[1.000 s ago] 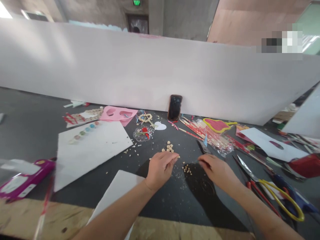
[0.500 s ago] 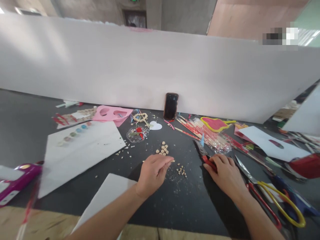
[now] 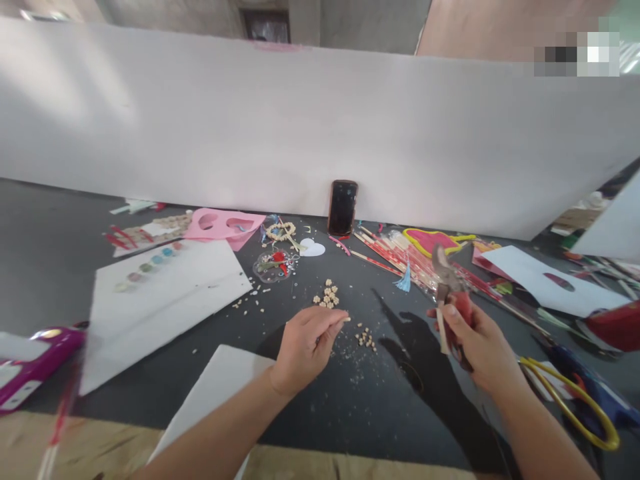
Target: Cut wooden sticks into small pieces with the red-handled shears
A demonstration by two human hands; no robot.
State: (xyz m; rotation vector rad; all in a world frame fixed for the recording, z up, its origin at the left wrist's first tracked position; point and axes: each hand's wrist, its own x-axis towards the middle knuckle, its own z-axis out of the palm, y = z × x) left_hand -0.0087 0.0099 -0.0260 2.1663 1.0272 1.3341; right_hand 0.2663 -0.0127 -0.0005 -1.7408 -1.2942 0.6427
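My left hand (image 3: 306, 347) hovers over the dark table (image 3: 60, 233) with thumb and fingers pinched on a thin pale stick whose tip pokes out to the right. My right hand (image 3: 477, 343) is lifted off the table and wrapped round red-handled cutting pliers (image 3: 449, 287), their metal jaws pointing up. Between the hands lies a small cluster of pale cut bits (image 3: 366, 339), with a larger pile of pale beads (image 3: 327, 295) just beyond.
A black phone (image 3: 343, 207) leans on the white partition. White sheets (image 3: 165, 300), a pink cutout (image 3: 225, 225), a bundle of red sticks in plastic (image 3: 415, 267), yellow-handled scissors (image 3: 575, 400), a purple object (image 3: 30, 357) and a white board (image 3: 225, 380) surround the hands.
My right hand reached to the pliers lying on the table, closed on them and raised them upright. My left hand stayed pinched on the stick in about the same spot.
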